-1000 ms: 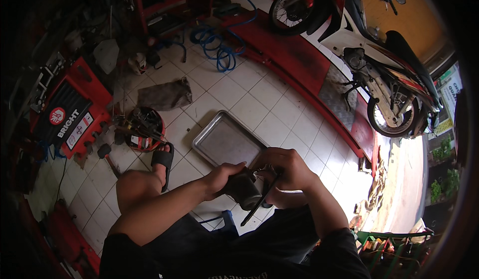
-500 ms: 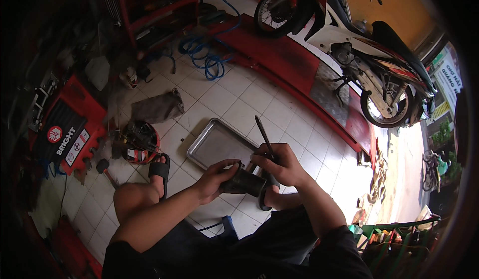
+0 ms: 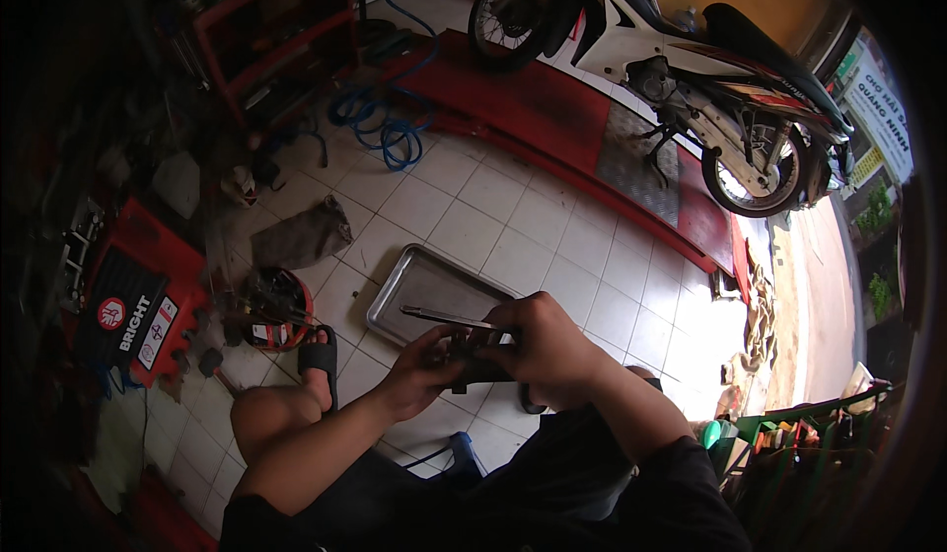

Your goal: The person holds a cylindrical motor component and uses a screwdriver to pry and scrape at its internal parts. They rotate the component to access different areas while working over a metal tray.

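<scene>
My left hand (image 3: 419,376) is closed around a dark cylindrical part (image 3: 483,370), held above my lap. My right hand (image 3: 554,347) comes in from the other side, with its fingers bent against the same part. Out of that hand sticks a slim, long metal tool (image 3: 444,317), lying nearly level with its tip toward the left. Fingers hide much of the cylinder and the tool's other end, so its exact kind cannot be told. Just beyond both hands, a shallow metal tray (image 3: 400,266) rests on the tiled floor.
A red motorcycle lift (image 3: 523,108) with a motorcycle (image 3: 681,78) stands at the far right. Blue coiled hose (image 3: 390,133) lies beside it. At left are a red tool case (image 3: 133,300), a round red container (image 3: 281,305) and a grey cloth-like bundle (image 3: 304,234).
My right hand has turned the tool from upright to nearly level, pointing left over the part. The cylinder has tilted and is now more covered by my fingers. The view has shifted a little.
</scene>
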`<action>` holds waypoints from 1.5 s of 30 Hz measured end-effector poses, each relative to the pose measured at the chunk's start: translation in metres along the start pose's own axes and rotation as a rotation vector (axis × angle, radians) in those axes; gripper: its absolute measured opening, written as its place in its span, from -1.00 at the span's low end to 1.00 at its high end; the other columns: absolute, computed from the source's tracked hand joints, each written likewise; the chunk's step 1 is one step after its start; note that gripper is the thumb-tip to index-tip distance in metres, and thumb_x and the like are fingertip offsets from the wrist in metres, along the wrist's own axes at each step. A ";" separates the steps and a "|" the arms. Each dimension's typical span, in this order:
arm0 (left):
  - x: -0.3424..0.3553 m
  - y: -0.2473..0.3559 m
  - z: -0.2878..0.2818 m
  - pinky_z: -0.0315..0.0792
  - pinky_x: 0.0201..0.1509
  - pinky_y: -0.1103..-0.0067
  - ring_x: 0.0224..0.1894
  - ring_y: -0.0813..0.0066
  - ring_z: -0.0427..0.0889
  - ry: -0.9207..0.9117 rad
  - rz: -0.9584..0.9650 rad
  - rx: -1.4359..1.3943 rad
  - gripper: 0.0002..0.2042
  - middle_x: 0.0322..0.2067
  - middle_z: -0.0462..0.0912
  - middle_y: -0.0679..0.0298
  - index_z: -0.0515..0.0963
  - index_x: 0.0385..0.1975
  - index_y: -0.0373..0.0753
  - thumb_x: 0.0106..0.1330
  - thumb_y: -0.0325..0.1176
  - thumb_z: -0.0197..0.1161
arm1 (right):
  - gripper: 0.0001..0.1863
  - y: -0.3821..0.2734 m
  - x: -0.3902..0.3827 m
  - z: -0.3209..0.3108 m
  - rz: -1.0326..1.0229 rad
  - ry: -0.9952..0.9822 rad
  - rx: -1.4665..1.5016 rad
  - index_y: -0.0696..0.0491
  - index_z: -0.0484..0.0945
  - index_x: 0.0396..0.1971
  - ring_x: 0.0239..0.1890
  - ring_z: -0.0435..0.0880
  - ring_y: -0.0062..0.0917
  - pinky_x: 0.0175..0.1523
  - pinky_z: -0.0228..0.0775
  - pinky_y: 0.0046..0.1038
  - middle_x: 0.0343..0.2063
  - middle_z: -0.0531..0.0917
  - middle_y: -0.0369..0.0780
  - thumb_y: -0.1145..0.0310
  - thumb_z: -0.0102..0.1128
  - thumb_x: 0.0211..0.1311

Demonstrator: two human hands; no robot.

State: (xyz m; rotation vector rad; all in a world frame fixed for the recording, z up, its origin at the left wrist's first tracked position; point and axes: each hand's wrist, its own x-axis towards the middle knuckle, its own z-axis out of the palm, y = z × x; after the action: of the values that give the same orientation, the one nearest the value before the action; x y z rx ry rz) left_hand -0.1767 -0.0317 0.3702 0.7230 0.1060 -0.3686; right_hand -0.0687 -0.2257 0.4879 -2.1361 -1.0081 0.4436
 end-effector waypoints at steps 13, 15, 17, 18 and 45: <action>0.003 0.008 -0.001 0.49 0.14 0.56 0.06 0.52 0.58 -0.039 0.111 0.001 -0.38 -0.03 0.56 0.32 0.28 0.32 -0.20 0.27 -0.63 0.34 | -0.79 -0.004 0.000 0.002 -0.173 0.042 -0.120 0.08 0.74 -0.34 -0.28 0.74 -0.22 -0.19 0.58 -0.28 -0.22 0.73 -0.24 0.42 0.41 -0.06; 0.001 0.009 0.001 0.49 0.15 0.55 0.07 0.51 0.57 -0.018 0.107 -0.001 -0.38 -0.03 0.54 0.32 0.28 0.31 -0.21 0.26 -0.64 0.35 | -0.79 -0.002 0.001 0.004 -0.176 0.051 -0.107 0.08 0.75 -0.34 -0.28 0.74 -0.22 -0.19 0.59 -0.28 -0.22 0.73 -0.24 0.42 0.43 -0.07; 0.000 0.009 0.002 0.49 0.16 0.56 0.09 0.50 0.57 -0.004 0.101 -0.017 -0.38 -0.02 0.53 0.32 0.29 0.30 -0.21 0.24 -0.64 0.36 | -0.78 -0.001 0.002 0.003 -0.166 0.047 -0.094 0.07 0.75 -0.34 -0.27 0.74 -0.23 -0.18 0.59 -0.28 -0.22 0.73 -0.24 0.42 0.45 -0.07; 0.000 0.009 0.001 0.49 0.17 0.54 0.12 0.47 0.56 -0.014 0.099 -0.009 -0.37 0.01 0.54 0.30 0.29 0.31 -0.20 0.24 -0.62 0.37 | -0.78 -0.001 0.003 0.003 -0.155 0.036 -0.086 0.07 0.75 -0.34 -0.27 0.74 -0.23 -0.17 0.59 -0.28 -0.21 0.73 -0.24 0.42 0.45 -0.07; -0.003 0.012 -0.003 0.53 0.17 0.55 0.14 0.44 0.58 -0.042 0.148 -0.005 -0.37 0.06 0.49 0.26 0.31 0.32 -0.22 0.24 -0.66 0.34 | -0.76 -0.016 0.000 0.006 -0.280 0.102 -0.262 -0.01 0.74 -0.35 -0.40 0.72 -0.32 -0.36 0.54 -0.30 -0.25 0.67 -0.28 0.41 0.42 -0.13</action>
State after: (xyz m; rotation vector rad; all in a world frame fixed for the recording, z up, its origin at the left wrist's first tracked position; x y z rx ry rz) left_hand -0.1750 -0.0208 0.3760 0.7127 0.0133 -0.2425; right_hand -0.0804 -0.2161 0.4952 -2.1715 -1.3426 0.0689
